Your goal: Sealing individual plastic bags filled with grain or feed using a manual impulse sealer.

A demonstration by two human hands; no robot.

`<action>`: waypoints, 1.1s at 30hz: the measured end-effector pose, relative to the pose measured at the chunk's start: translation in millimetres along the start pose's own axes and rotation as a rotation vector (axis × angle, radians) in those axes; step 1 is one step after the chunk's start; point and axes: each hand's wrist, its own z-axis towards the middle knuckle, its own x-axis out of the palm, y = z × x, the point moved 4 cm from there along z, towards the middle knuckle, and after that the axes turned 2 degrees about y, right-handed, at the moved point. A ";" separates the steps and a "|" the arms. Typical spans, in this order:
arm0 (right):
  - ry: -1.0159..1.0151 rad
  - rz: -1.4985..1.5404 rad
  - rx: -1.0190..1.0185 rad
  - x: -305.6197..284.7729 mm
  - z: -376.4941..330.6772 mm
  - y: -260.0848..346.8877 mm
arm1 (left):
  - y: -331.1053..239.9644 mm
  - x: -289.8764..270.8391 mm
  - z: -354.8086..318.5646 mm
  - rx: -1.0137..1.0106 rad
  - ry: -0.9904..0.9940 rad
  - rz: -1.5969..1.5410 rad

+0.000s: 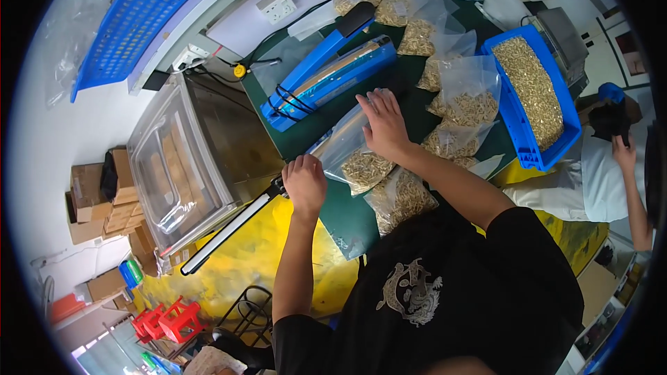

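A clear plastic bag (368,170) with small tan, metallic-looking pieces in its lower end lies on the dark green table (340,215) before me. My right hand (384,121) rests on the upper part of this bag, thumb and fingers apart. At the table's left edge, my left hand (306,180) has its fingers curled down beside the bag; what they grip is hidden. Next to that hand is the end of a long black-and-white bar (233,229). Another filled bag (401,198) lies against my body. Beyond my hands is a blue bag sealer (333,83), its cord wound around it.
Several filled bags (469,107) line the table's right side. A blue bin (514,121) of the same pieces stands beyond them. To the left is a machine with a clear lid (177,167). Red stools (179,319) stand on the floor. A co-worker (615,167) is at the right.
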 end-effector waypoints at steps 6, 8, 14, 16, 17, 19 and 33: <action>-0.103 0.177 0.251 -0.9 -14.8 -25.1 | -5.3 -6.9 -5.8 -0.053 -0.016 -0.091; -0.124 0.218 0.350 -0.3 -19.9 -30.5 | -1.0 -8.8 -9.1 -0.145 -0.045 -0.186; -0.002 0.638 0.684 47.0 -27.8 -68.1 | 3.8 -6.2 -9.7 -0.311 0.015 -0.258; 0.051 0.781 0.718 54.0 -26.0 -75.5 | 5.3 -7.4 -10.5 -0.325 0.029 -0.193; 0.106 0.922 0.743 59.1 -26.0 -77.4 | 6.1 -6.8 -11.1 -0.323 0.033 -0.189; 0.157 0.999 0.683 63.5 -24.1 -75.4 | 13.3 -5.3 -16.1 -0.342 -0.022 -0.273; 0.414 1.215 0.748 71.7 -30.6 -68.6 | 29.1 86.4 -73.2 -0.733 -0.120 -1.063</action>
